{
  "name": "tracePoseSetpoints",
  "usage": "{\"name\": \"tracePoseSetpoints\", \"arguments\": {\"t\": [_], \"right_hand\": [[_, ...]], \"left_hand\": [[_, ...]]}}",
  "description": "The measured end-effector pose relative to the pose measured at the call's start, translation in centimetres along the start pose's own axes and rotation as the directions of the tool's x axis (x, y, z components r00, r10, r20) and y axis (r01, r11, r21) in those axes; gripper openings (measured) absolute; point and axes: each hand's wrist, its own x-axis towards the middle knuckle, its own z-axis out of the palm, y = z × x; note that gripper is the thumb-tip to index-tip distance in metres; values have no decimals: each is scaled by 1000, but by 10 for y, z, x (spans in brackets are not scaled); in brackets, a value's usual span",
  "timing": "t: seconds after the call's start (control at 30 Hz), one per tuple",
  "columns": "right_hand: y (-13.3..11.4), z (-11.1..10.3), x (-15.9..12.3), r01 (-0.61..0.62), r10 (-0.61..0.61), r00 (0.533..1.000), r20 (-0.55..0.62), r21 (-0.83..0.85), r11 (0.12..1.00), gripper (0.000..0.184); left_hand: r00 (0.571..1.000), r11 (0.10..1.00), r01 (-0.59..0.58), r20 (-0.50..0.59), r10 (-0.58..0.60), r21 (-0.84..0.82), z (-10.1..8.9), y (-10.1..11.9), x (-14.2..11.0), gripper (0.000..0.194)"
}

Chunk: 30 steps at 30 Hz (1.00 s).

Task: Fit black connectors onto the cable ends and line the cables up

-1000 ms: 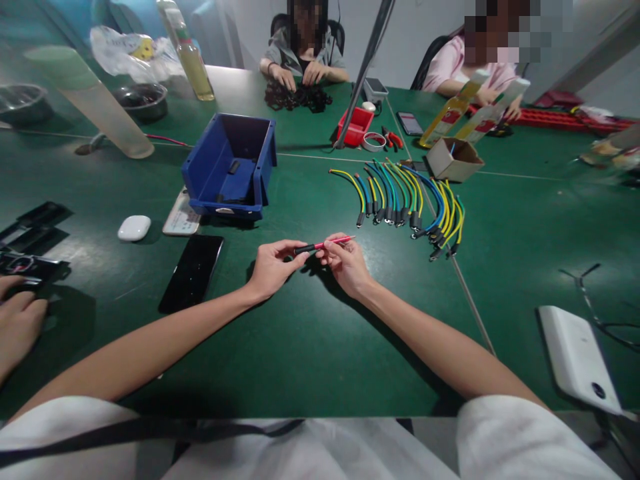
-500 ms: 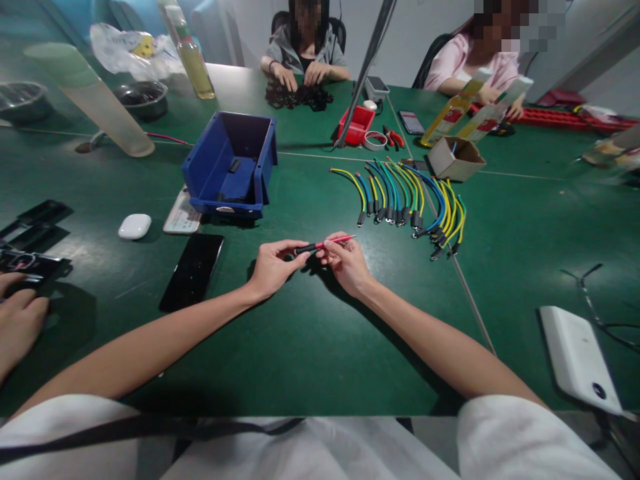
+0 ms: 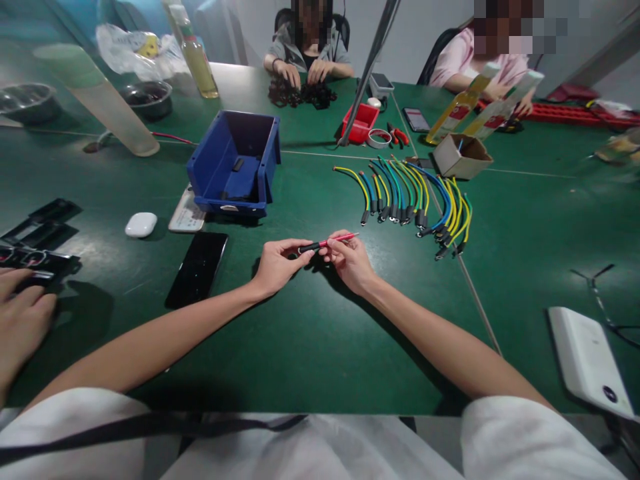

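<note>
My left hand (image 3: 277, 265) and my right hand (image 3: 350, 261) meet just above the green table (image 3: 300, 333), both pinched on one thin red wire (image 3: 340, 239). A short black sleeve (image 3: 309, 247) sits on the wire's left end, between my left fingertips. The wire's red end points right, toward a row of several blue, yellow and green wires (image 3: 415, 197) with black sleeves on their ends, lying beyond my right hand.
A blue bin (image 3: 235, 163) stands behind my left hand, a black phone (image 3: 197, 268) and a white case (image 3: 141, 225) to its left. A white device (image 3: 587, 363) lies at the right edge. Another person's hand (image 3: 23, 320) rests at far left. Two people sit across the table.
My hands and the red wire hold the same pose. The view has drifted slightly, so everything sits a little further right in the picture.
</note>
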Motion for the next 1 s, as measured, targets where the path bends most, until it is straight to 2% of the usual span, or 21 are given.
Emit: {"name": "tracePoseSetpoints", "arguments": {"t": [0.53,0.73,1.0], "right_hand": [[3,-4,2,35,-33,998,48,-44,998,22],[4,-3,2,52,-51,999,9,-54,997,23],[5,-3,0,141,-142,989,-36,-41,989,20]], "left_hand": [[999,1000,18,-31,-18,-4,2,1,0,32],[1000,1000,0,-29,0,-3,3,0,-1,33],[1000,1000,-2,-26,2,1,3,-1,1,33]]}}
